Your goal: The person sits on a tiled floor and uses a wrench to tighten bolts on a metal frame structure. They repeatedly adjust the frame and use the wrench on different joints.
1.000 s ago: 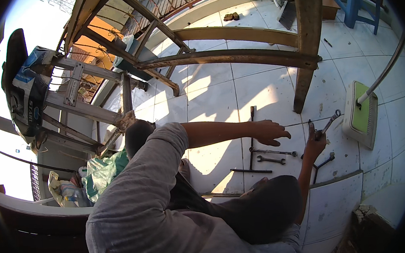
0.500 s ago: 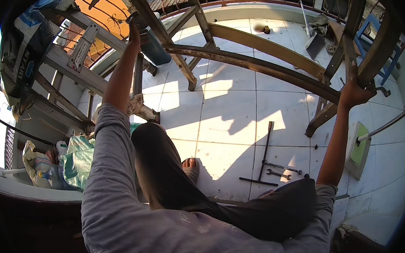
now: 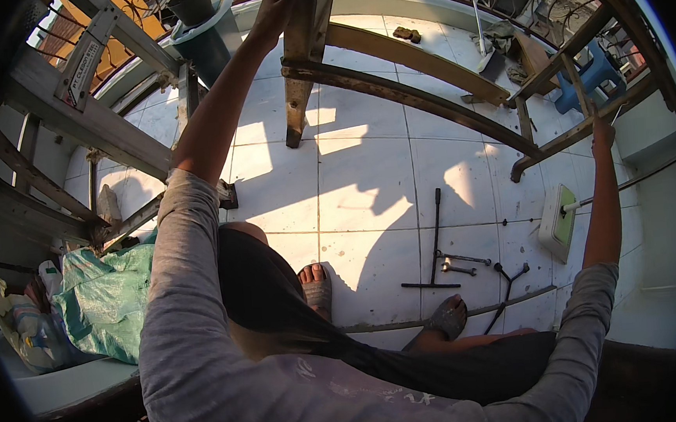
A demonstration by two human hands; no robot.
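From the head view: left hand (image 3: 275, 10) wraps the weathered wooden upright post (image 3: 302, 64), arm stretched up and forward. Right hand (image 3: 602, 131) reaches out right, clamped on the rusty brown slanted frame rail (image 3: 583, 127). Long beam (image 3: 416, 100) runs diagonally between them. Dark metal T-wrench (image 3: 436, 239) lies on white tiles (image 3: 351, 171) below.

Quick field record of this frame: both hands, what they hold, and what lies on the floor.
left hand: raised, gripping wooden frame at its upright post
right hand: raised, on the frame's far rail
floor: white tiles, sunlit
tools: T-bar and wrenches lying between the feet and the frame
bag: green, at left
feet: in sandals
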